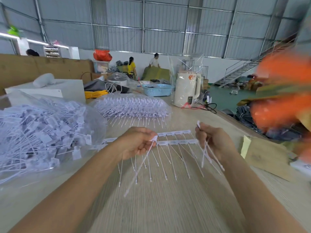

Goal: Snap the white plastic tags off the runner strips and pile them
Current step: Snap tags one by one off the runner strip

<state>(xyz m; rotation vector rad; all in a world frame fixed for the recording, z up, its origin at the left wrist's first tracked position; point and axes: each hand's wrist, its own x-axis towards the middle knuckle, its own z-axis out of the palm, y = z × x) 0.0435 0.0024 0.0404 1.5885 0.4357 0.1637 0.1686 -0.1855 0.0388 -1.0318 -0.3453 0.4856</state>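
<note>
Your left hand (137, 143) pinches the two white plastic runner strips (175, 137), which run crosswise toward your right hand (212, 142); it grips loose white tags (210, 153), nearest the strips' free end.

I sit at a pale wood-grain table (168, 207) in a big shed; grey corrugated metal walls (117, 36) on a steel frame rise ahead of me, white lower down; a strip of daylight (25, 39) shows high on my left; a brown cardboard partition (42, 68) runs along that side; a metal staircase (239, 73) climbs at the right over a green floor (223, 98); on the far end of my table stand a blue plastic basket (157, 89), a white box (50, 90) and a cream kettle (186, 89) under clear wrap; two people (143, 63) work by green sacks (156, 73) at the back.
</note>
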